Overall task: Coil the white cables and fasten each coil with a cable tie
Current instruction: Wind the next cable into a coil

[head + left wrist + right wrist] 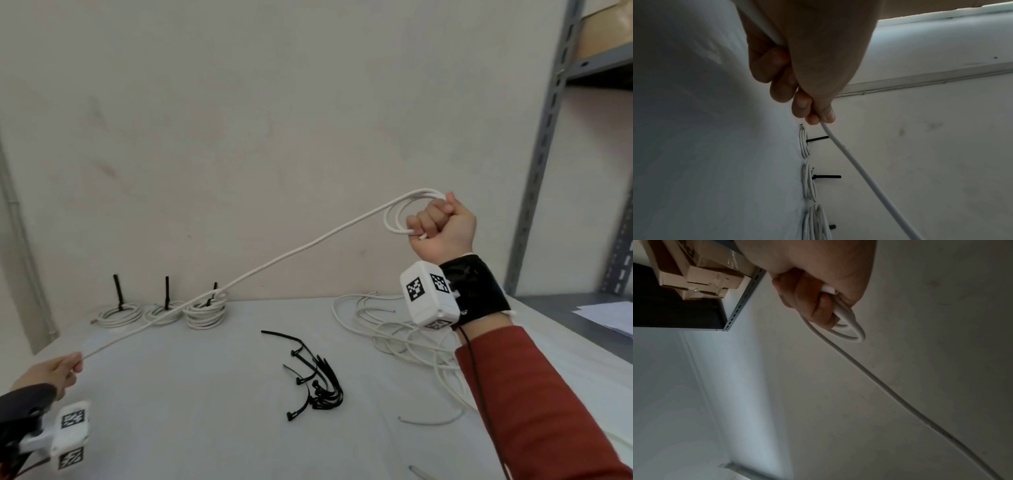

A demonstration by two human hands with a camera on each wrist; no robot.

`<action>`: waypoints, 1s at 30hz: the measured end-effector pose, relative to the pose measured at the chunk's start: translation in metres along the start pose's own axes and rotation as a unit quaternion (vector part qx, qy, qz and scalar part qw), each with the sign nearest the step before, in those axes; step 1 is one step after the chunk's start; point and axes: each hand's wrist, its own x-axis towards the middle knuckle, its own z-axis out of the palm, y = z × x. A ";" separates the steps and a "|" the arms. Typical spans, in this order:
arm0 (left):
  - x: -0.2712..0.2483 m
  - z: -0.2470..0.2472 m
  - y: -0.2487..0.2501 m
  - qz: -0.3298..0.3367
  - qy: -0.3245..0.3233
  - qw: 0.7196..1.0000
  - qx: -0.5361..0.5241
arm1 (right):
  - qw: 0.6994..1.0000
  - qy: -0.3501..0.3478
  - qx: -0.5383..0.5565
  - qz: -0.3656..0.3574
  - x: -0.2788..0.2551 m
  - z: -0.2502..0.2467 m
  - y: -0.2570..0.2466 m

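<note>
A white cable (pixel 260 267) stretches taut across the table between my two hands. My right hand (pixel 442 222) is raised at the right and grips a small coil (pixel 400 212) of this cable in its fist; the loops (pixel 851 331) stick out past its fingers (pixel 818 308). My left hand (pixel 60 371) sits low at the left and pinches the cable (pixel 859 170) between thumb and fingertips (pixel 818 116). Three finished coils (pixel 164 313) with upright black ties stand along the back left of the table. Several loose black cable ties (pixel 318 383) lie in the middle.
A tangle of loose white cables (pixel 404 335) lies on the table's right side, behind my right forearm. A grey metal shelf (pixel 548 137) with a cardboard box (pixel 694 272) stands at the right, with papers (pixel 606 318) on its lower level. The wall runs close behind the table.
</note>
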 end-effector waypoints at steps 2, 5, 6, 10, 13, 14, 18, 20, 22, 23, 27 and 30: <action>0.004 0.004 -0.006 -0.001 -0.003 1.000 0.013 | 1.000 0.009 0.001 -0.002 0.002 -0.002 -0.003; 0.006 0.010 -0.013 0.001 -0.010 0.999 0.053 | 1.000 0.004 0.000 0.000 0.001 -0.002 -0.001; 0.007 0.013 -0.017 0.008 -0.010 0.997 0.072 | 1.000 -0.010 -0.007 0.007 -0.001 0.000 0.002; 0.008 0.022 -0.029 0.047 0.006 0.988 0.148 | 0.987 -0.120 -0.073 0.083 -0.013 0.024 0.020; -0.008 0.020 -0.015 0.080 0.008 0.967 0.240 | 0.971 -0.181 -0.083 0.132 -0.020 0.047 0.033; -0.017 0.019 -0.004 0.097 0.014 0.959 0.267 | 0.965 -0.198 -0.084 0.148 -0.021 0.054 0.039; -0.068 0.016 0.066 0.165 0.000 0.955 0.245 | 0.939 -0.258 -0.110 0.200 -0.026 0.079 0.066; -0.103 0.017 0.112 0.198 -0.046 0.974 0.103 | 0.927 -0.278 -0.131 0.216 -0.029 0.090 0.081; -0.138 0.016 0.155 0.229 -0.102 0.966 -0.060 | 0.916 -0.296 -0.144 0.230 -0.031 0.098 0.096; -0.155 0.013 0.174 0.243 -0.151 0.951 -0.120 | 0.911 -0.304 -0.147 0.236 -0.032 0.101 0.104; -0.208 0.006 0.229 0.255 -0.377 0.862 -0.224 | 0.902 -0.315 -0.172 0.240 -0.035 0.111 0.126; -0.236 0.005 0.246 0.248 -0.447 0.825 -0.240 | 0.895 -0.317 -0.216 0.227 -0.040 0.117 0.135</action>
